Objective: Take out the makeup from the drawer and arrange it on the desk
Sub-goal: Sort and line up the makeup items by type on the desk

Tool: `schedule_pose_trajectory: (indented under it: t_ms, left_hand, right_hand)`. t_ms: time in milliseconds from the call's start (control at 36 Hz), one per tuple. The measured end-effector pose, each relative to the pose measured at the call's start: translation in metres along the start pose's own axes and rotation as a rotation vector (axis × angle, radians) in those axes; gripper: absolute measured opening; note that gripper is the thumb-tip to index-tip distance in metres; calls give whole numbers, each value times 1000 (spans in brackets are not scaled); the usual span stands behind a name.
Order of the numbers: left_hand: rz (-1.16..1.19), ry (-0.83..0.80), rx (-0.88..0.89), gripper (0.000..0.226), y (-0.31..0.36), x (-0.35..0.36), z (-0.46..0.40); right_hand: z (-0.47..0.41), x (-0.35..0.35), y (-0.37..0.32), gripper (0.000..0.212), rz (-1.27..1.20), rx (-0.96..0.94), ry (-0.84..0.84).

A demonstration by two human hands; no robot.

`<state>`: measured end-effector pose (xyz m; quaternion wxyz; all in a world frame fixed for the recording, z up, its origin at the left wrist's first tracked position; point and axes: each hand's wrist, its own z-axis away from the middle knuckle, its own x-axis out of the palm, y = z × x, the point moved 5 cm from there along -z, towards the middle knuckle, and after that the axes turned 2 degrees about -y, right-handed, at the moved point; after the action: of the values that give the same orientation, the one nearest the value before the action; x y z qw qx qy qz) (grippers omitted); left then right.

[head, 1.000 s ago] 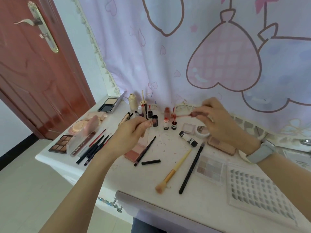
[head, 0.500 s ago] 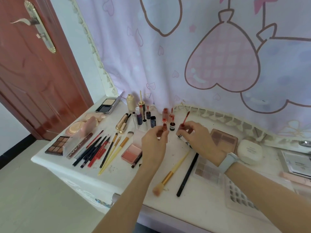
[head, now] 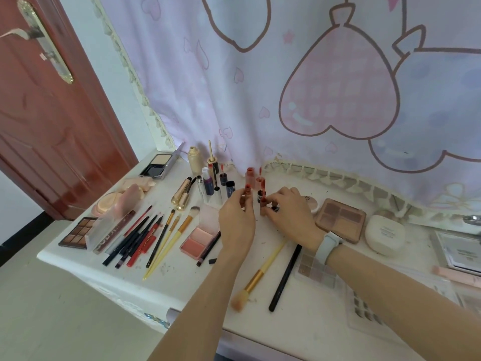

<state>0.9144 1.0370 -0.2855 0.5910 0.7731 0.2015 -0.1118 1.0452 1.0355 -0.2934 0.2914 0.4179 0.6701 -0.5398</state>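
Note:
On the white desk (head: 299, 321), my left hand (head: 236, 220) pinches a small red lip gloss tube (head: 247, 191) upright at the middle back. Right beside it, my right hand (head: 291, 214) grips another reddish lip gloss tube (head: 263, 208) standing on the desk, its wand (head: 263, 187) sticking up. Both hands sit close together behind a row of small bottles and lip tubes (head: 226, 183). Pencils and brushes (head: 145, 235) lie fanned at the left. A pink blush compact (head: 199, 239) lies just left of my left wrist.
A brown eyeshadow palette (head: 341, 220) and white round compact (head: 385, 235) lie to the right. A yellow brush (head: 260, 274) and black pencil (head: 286, 277) lie between my forearms. Palettes (head: 78, 233) sit at the left edge; a red door (head: 52, 113) stands left; a curtain (head: 286, 87) hangs behind.
Both hands came down from above the desk and drew together near the lip tubes. The left hand moved right from the pencils; the right hand lowered its tube onto the desk.

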Motion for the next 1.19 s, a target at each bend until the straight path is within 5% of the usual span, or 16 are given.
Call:
schedule_pose_trajectory:
  t_ms: [472, 750, 861, 1056, 1194]
  left_hand:
    - [-50, -45, -18, 47, 0, -6, 11]
    - [-66, -22, 224, 34, 16, -18, 38]
    - [-54, -126, 255, 30, 14, -21, 40]
    - [21, -394, 350, 50, 16, -12, 58]
    - [-19, -360, 401, 17, 25, -14, 68]
  right_hand:
    - [28, -19, 15, 37, 320, -57, 57]
    - [34, -14, 15, 31, 474, -53, 13]
    - [36, -34, 20, 24, 168, 17, 14]
    - [55, -56, 8, 16, -657, 141, -281]
    - [66, -53, -3, 24, -758, 205, -210]
